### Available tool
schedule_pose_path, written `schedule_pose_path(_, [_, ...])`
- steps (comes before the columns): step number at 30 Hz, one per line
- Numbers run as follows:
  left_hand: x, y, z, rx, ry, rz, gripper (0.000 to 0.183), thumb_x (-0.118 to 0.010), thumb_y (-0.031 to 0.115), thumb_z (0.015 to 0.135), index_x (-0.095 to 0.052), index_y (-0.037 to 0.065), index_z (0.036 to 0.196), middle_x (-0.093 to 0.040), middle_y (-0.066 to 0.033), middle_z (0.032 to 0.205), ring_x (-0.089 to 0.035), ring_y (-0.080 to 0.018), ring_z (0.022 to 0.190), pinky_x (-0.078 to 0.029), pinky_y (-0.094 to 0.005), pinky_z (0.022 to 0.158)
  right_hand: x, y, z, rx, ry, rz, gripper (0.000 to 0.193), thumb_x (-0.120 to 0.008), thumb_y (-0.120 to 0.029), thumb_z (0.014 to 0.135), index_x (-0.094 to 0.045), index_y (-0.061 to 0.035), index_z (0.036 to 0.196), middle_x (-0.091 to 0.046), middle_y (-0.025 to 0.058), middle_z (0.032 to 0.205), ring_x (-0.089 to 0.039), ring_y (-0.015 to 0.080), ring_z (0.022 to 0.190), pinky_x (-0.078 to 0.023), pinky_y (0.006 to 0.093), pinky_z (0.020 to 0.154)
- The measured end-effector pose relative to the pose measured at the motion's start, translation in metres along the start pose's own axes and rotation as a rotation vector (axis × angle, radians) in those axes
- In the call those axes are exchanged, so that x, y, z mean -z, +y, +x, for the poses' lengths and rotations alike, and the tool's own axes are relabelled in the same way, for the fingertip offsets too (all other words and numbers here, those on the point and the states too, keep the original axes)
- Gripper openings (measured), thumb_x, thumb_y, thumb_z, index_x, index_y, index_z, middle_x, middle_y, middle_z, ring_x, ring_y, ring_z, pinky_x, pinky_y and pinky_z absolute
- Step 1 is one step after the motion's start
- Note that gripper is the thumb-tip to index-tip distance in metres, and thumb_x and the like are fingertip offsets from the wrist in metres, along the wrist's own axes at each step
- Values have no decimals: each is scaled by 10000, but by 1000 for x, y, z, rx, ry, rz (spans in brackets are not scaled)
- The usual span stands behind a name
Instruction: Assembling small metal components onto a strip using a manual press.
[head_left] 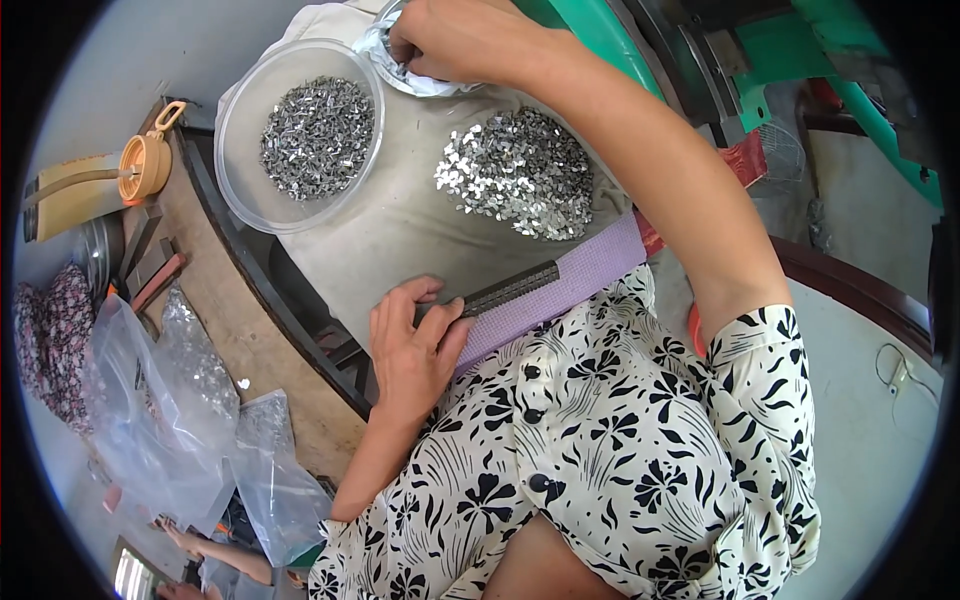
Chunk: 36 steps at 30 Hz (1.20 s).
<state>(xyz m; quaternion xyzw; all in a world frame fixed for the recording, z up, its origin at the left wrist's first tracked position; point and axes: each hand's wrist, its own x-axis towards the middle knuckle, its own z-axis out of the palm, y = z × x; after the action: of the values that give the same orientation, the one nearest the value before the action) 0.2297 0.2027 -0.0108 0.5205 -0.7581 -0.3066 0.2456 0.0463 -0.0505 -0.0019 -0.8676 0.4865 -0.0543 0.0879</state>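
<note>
Bending inward at the wrist, the right hand reaches to 12 o'clock, its forearm sweeping up from 4 o'clock. Its fingers curl down into a bowl with a crinkled whitish lining; the fingertips are hidden, so whether they hold anything I cannot tell. The left hand, just off centre toward 8 o'clock, is half closed, thumb and bent fingers gripping the near-left end of a dark ridged bar. That straight, narrow bar lies along a woven purple strip, pointing toward 2 o'clock. Toward 12 to 1 o'clock, flat, shiny metal chips heap on wrinkled beige cloth. At 11 o'clock, a round, translucent plastic tub contains small, angular silvery pieces.
</note>
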Motion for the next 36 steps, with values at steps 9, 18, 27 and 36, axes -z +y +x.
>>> schedule_pose_path(9, [20, 12, 23, 24, 14, -67, 226, -759, 132, 750, -667, 70, 947, -606, -94, 1062, -615, -302, 971, -502, -409, 820, 8, -6, -8, -2, -95, 137, 203, -691, -149, 803, -716, -45, 976, -715, 157, 907, -683, 335, 836, -529, 423, 756])
schedule_pose_path(18, [0, 41, 120, -307, 582, -300, 153, -711, 102, 763, -608, 37, 856, -545, -136, 986, -612, -330, 869, -511, -438, 747, 6, -4, -20, 101, 87, 247, 230, -683, -89, 771, -663, 42, 959, -654, 236, 810, -609, 314, 658, -484, 375, 643])
schedule_pose_path(27, [-1, 12, 150, -180, 577, -8, 151, -635, 53, 754, -626, -4, 894, -594, -161, 985, -623, -327, 952, -569, -419, 748, -19, 58, -12, -8, -88, 465, 150, -594, -34, 807, -656, 49, 917, -644, 112, 772, -552, 112, 730, -468, 317, 650])
schedule_pose_path(36, [-7, 28, 185, -56, 561, 323, 227, -611, 130, 780, -657, -35, 928, -628, -140, 928, -603, -263, 986, -547, -307, 772, -7, 44, -44, -514, 31, 1318, 193, -581, -145, 967, -679, -55, 1107, -708, 27, 1003, -658, 128, 843, -529, 285, 741])
